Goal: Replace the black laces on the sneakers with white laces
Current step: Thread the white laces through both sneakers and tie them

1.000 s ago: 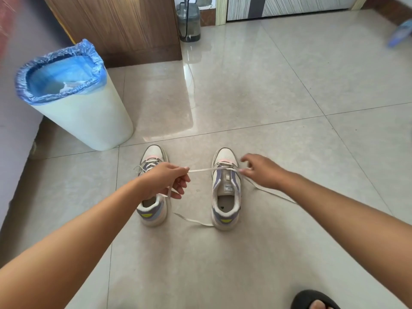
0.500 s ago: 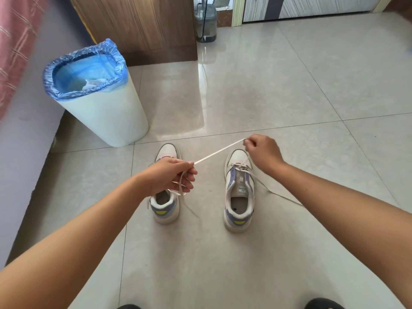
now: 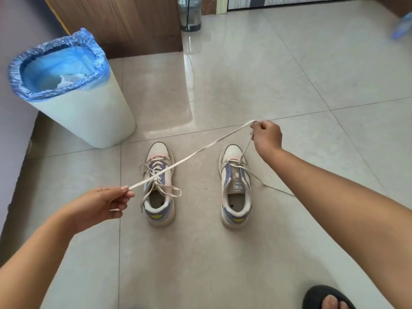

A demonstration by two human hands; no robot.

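Note:
Two cream and purple sneakers stand side by side on the tiled floor, toes pointing away from me. The left sneaker (image 3: 159, 186) is laced with a white lace tied in a loose bow. The right sneaker (image 3: 235, 186) has a white lace (image 3: 194, 154) through only its front eyelets. My left hand (image 3: 104, 205) pinches one end of that lace, low and left of the left sneaker. My right hand (image 3: 266, 137) grips the same lace above the right sneaker's toe, so the lace stretches taut between both hands. Another part of the lace trails on the floor to the right.
A white bin with a blue liner (image 3: 73, 90) stands at the left, just beyond the sneakers. A wooden cabinet (image 3: 120, 21) and a water bottle (image 3: 189, 14) are further back. My foot in a black sandal (image 3: 327, 297) shows at the bottom right.
My right hand has lifted further up and away, and my left hand has drawn back to the left, so a longer stretch of lace is pulled taut between them.

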